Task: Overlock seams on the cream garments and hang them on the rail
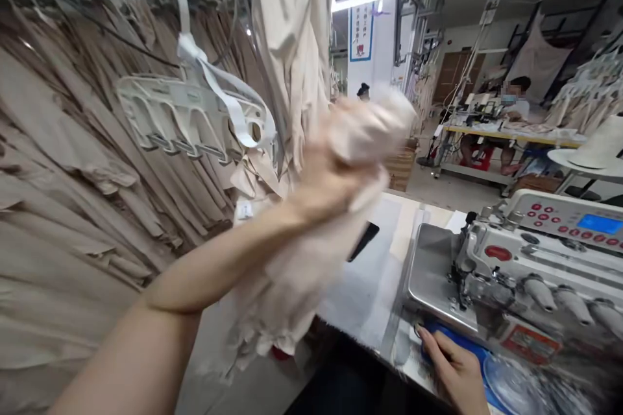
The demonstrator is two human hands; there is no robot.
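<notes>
Out in front of me, my left hand (331, 175) is raised and smeared by motion. It is closed around a beige cloth garment (296, 285), which bunches above the fist and hangs down below it in ruffled folds. Low on the right, my right hand (452, 363) rests at the table's front edge, beside the sewing machine (506, 266). Its thumb and fingers are pressed together around a small dark thing at their tips, too small to name.
Beige garments (63, 175) hang densely on the left, near a white hanger rack (195, 110). A black phone-like object (363, 241) lies on the table (360, 301). Clear plastic (516, 382) and blue material sit under the machine. A co-worker (518, 107) sits at another table behind.
</notes>
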